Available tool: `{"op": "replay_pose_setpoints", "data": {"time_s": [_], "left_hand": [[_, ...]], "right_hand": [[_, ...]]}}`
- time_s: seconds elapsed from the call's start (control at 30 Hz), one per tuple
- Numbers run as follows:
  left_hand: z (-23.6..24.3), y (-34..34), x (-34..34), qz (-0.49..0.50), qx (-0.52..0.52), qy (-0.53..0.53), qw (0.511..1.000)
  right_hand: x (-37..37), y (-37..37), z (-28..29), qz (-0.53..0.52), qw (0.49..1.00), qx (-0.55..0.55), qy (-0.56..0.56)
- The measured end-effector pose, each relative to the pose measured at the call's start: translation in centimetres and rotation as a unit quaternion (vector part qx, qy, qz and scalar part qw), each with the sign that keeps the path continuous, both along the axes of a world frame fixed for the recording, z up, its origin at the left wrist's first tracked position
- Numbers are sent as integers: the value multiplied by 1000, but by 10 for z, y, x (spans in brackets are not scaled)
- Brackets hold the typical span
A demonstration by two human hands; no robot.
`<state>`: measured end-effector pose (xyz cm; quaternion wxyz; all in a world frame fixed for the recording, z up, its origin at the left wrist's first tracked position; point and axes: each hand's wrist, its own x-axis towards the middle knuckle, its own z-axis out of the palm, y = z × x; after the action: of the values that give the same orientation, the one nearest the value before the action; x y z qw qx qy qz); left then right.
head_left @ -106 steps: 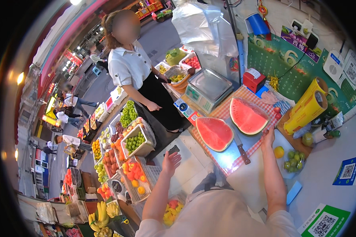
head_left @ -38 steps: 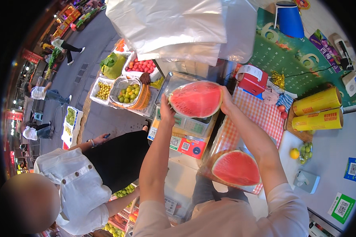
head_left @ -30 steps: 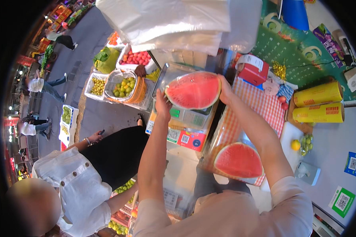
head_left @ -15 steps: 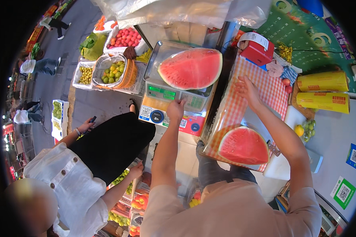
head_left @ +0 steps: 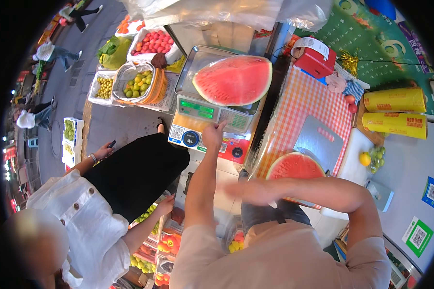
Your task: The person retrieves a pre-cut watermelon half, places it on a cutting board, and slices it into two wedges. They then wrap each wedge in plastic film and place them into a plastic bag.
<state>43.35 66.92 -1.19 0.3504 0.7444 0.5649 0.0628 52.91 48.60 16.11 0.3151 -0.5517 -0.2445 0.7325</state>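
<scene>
Watermelon half above left hand; apparently apart.

Half watermelon lies on the steel pan of the weighing scale, cut face up and tilted toward the camera, red flesh with a thin green-white rind edge; it overhangs the pan's right edge. Scale has a green lit display strip and a keypad on its front panel, sitting at the left edge of the counter. Left hand touches the scale's front keypad, fingers pointing up at it. Right hand blurred, open, off the scale, held across the body.
</scene>
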Motion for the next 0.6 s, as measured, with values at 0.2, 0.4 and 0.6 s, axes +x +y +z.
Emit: {"op": "replay_pose_setpoints", "data": {"time_s": [0.2,0.4,0.6], "left_hand": [[-2,-38,-88,180,-87,-137,970],[4,-117,-135,377,-261,-250,853],[12,-182,-149,415,-330,-269,804]], "right_hand": [[218,-20,62,-255,903,34,-345],[72,12,52,-241,865,241,-369],[-47,37,73,-173,921,297,-183]]}}
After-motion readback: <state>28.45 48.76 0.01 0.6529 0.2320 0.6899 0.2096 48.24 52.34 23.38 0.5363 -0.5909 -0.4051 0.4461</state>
